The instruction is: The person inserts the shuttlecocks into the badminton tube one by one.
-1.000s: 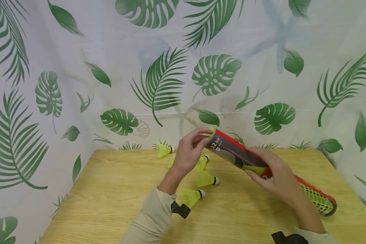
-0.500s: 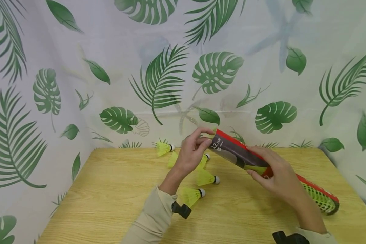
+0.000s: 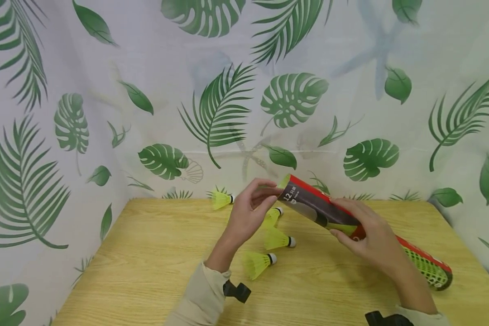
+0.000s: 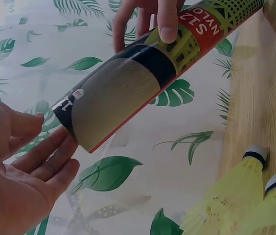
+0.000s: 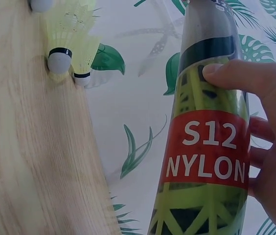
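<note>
Over the wooden table (image 3: 155,253), in the head view, we see a tube (image 3: 309,203) tilted with its mouth up at the left and its far end low at the right. The right hand (image 3: 371,235) grips it round the middle. The left hand (image 3: 246,213) is at the mouth, fingers loosely bent and partly spread. Four yellow shuttlecocks (image 3: 279,239) lie on the table, most of them near the left forearm, before a leaf-printed cloth (image 3: 159,127).

In the left wrist view, we find the left fingers at the rim, thumb apart and nothing pinched between (whether a fingertip goes inside, we cannot tell). The right hand's fingers show beyond the tube, and two shuttlecocks are at the lower right.

In the right wrist view, the right thumb presses the tube just above a red band (image 5: 204,147) reading "S12 NYLON".
</note>
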The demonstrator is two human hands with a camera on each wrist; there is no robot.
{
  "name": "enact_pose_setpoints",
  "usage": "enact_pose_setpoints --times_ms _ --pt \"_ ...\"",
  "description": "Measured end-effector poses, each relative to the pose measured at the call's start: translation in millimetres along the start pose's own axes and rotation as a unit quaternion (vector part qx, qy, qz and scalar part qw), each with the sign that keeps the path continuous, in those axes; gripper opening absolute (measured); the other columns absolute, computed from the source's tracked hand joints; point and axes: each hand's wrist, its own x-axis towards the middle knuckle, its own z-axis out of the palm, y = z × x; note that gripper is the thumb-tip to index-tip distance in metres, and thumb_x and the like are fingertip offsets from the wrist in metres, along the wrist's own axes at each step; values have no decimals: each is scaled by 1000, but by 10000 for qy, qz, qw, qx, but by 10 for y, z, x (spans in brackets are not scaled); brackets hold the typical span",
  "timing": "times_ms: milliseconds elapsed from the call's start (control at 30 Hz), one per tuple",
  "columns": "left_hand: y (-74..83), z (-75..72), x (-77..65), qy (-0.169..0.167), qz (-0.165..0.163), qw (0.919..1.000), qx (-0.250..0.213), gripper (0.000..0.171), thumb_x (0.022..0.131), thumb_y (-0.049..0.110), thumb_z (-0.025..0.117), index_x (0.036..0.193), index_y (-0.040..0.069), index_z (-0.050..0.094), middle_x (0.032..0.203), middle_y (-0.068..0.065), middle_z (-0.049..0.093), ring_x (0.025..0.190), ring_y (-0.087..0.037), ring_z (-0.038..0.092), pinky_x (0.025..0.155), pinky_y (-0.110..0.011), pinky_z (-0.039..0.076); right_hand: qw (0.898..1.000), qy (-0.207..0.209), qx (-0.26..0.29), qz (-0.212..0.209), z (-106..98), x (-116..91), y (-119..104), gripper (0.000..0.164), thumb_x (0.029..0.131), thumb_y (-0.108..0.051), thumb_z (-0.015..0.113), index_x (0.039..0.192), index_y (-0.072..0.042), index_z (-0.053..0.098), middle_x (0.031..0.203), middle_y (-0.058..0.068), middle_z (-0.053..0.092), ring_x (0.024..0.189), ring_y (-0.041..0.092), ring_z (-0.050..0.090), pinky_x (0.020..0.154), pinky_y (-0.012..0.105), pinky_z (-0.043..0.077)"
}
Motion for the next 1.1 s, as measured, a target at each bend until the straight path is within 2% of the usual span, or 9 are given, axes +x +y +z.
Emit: enact_pose_setpoints --times_ms 100,233,333,500,667,733,867,1100 --pt "6 -40 -116 101 56 9999 6 24 104 8 61 128 4 60 124 -14 69 118 -21 66 105 -33 50 10000 25 -40 29 -8 -1 3 79 77 -11 91 147 -26 56 141 5 60 125 29 58 90 41 54" --pt "-4 -87 -246 173 -100 9995 229 24 103 9 63 127 4 61 121 -14 69 116 -24 66 101 -35 52 9999 91 -71 -37 -6 7 14 79 77 -12 91 146 -26 57 139 2 60 121 23 58 87 16 42" --pt "-55 -96 -312 251 -331 9983 406 24 102 9 64 125 4 63 119 -11 70 113 -21 67 99 -35 54 9999 118 -56 -86 -6 13 18 79 76 -11 91 146 -25 57 138 1 61 118 21 58 87 12 40" --pt "-221 -57 -375 232 -714 9945 728 22 101 10 67 122 4 65 117 -13 70 110 -24 68 97 -42 54 9998 132 -72 -110 -14 17 24 79 77 -12 91 146 -25 57 138 1 61 115 18 58 83 13 42" --pt "-358 0 -444 -60 -1068 9904 876 24 100 11 68 123 4 65 119 -14 68 111 -28 67 101 -51 52 9999 32 -122 -35 -27 1 34 80 76 -13 92 146 -24 57 137 3 61 112 19 58 80 24 51" --pt "-392 19 -468 -129 -1155 9886 961 24 100 12 68 122 6 65 119 -11 68 111 -27 67 101 -51 51 9999 -27 -107 -16 -29 -7 41 80 76 -13 92 147 -24 56 137 5 61 108 21 58 75 30 54" --pt "-460 45 -500 -176 -1227 9854 1163 22 100 14 69 121 9 66 118 -9 69 110 -26 67 99 -49 53 9999 -64 -95 -10 -28 -15 47 80 76 -12 91 147 -23 55 137 7 60 106 22 58 72 35 55" --pt "-586 67 -546 -262 -1363 9820 1280 25 99 11 69 123 2 65 117 -15 70 110 -31 67 96 -53 54 9999 -60 -110 43 -24 -14 25 80 76 -13 91 147 -24 56 137 6 61 114 25 59 81 47 56"
